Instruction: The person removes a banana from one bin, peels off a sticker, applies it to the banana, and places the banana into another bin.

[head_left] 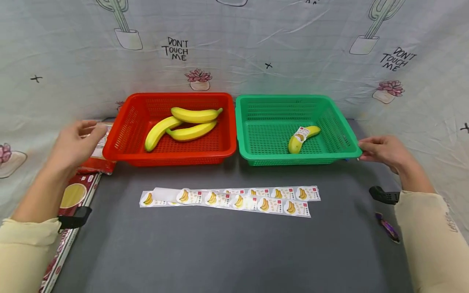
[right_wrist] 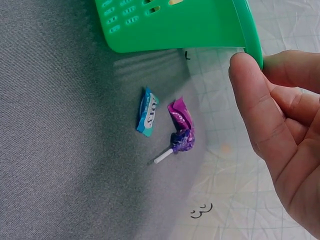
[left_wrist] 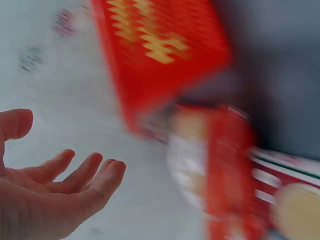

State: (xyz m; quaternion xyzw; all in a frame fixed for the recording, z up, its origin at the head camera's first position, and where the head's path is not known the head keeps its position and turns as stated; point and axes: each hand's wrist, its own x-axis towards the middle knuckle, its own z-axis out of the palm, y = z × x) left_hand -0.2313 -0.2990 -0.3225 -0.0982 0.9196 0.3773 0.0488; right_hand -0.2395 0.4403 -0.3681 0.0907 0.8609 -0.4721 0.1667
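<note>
My right hand (head_left: 382, 152) pinches the front right corner of the green basket (head_left: 293, 156), its thumb and fingertips at the rim in the right wrist view. One banana (head_left: 294, 144) with a white label (head_left: 301, 134) on it lies inside that basket. Left of it stands the red basket (head_left: 168, 157), holding a banana (head_left: 161, 130) and two more beside it. My left hand (head_left: 77, 142) hovers just left of the red basket with nothing in it, fingers loosely bent and apart from the thumb in the left wrist view.
Strips of banana stickers (head_left: 238, 201) lie on the grey table in front of the baskets. At left are a red and white packet (head_left: 97, 162) and a dark red box (head_left: 75, 195). A lollipop (right_wrist: 182, 140) and wrapped sweets lie near the green basket. A printed cloth hangs behind.
</note>
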